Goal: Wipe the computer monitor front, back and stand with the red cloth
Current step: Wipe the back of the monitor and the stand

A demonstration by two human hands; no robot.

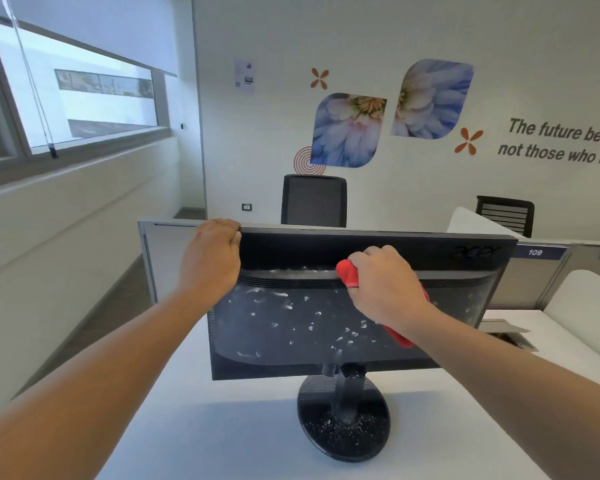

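The black monitor (291,327) stands on a white desk with its back turned to me, speckled with white flecks and dust. My left hand (212,258) grips its upper left corner, fingers hooked over the top edge. My right hand (385,289) presses a bunched red cloth (349,273) against the upper middle of the back, by the ridge of vents; a tail of the cloth hangs out below my wrist. The round black stand base (343,434) below is strewn with white crumbs around the neck.
The white desk (243,441) runs toward grey partition panels (530,282) behind the monitor. An open cable hatch (510,336) lies in the desk at the right. Two black office chairs (314,200) stand by the far wall. A window lines the left wall.
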